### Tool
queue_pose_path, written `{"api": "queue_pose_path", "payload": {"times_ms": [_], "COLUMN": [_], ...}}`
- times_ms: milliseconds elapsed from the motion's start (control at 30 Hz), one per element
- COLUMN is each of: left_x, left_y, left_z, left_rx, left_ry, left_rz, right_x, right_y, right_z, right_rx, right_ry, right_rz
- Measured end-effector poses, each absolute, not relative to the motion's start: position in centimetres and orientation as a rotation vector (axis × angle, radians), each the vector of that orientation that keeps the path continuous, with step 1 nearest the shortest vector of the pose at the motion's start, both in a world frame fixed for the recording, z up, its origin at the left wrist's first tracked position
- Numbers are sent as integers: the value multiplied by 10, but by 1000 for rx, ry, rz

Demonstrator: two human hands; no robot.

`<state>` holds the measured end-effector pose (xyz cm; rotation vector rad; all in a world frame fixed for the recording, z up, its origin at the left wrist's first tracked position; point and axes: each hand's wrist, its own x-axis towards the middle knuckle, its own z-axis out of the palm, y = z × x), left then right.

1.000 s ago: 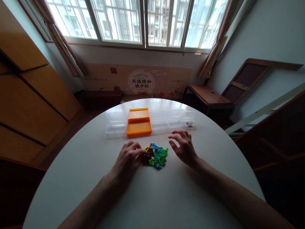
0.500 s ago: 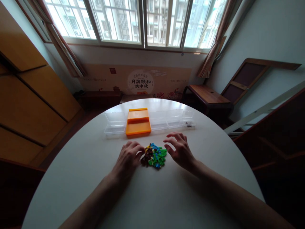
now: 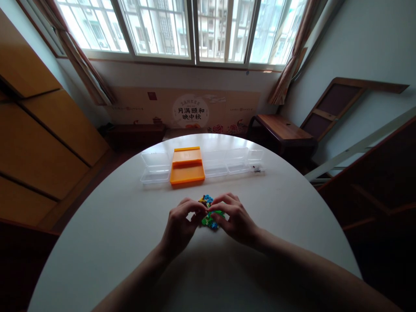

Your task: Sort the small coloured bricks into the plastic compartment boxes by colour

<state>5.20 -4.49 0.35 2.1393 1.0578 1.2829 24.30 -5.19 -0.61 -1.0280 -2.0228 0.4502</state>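
Note:
A small pile of toy building bricks [image 3: 208, 199], in blue, green, yellow and dark brown, lies on the white table; my hands cover much of it. My left hand [image 3: 182, 223] is at the pile's left side, thumb and forefinger pinched together over the bricks. From the right, my right hand [image 3: 234, 218] reaches over the pile with curled fingers, its fingertips meeting those of the left. Whatever is between the fingers is too small and too hidden to name.
Behind the pile is an orange open-lidded box [image 3: 187, 172]. Clear plastic boxes [image 3: 155, 174] flank it, and a small clear box at the right end holds some tiny dark pieces [image 3: 256, 169]. The round table [image 3: 130, 260] curves away on both sides.
My right hand has moved left and in over the pile, up to my left hand. The left hand has shifted slightly right, its fingers now pinched above the bricks.

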Motion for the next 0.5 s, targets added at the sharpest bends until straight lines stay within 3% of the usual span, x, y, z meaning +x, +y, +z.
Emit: {"api": "queue_pose_path", "payload": {"times_ms": [500], "left_x": [58], "left_y": [-46], "left_z": [2], "left_rx": [2372], "left_ry": [997], "left_rz": [1355], "right_x": [243], "right_y": [-49], "right_z": [-6], "right_rx": [-1021], "right_ry": [-1972], "right_rz": [504]}}
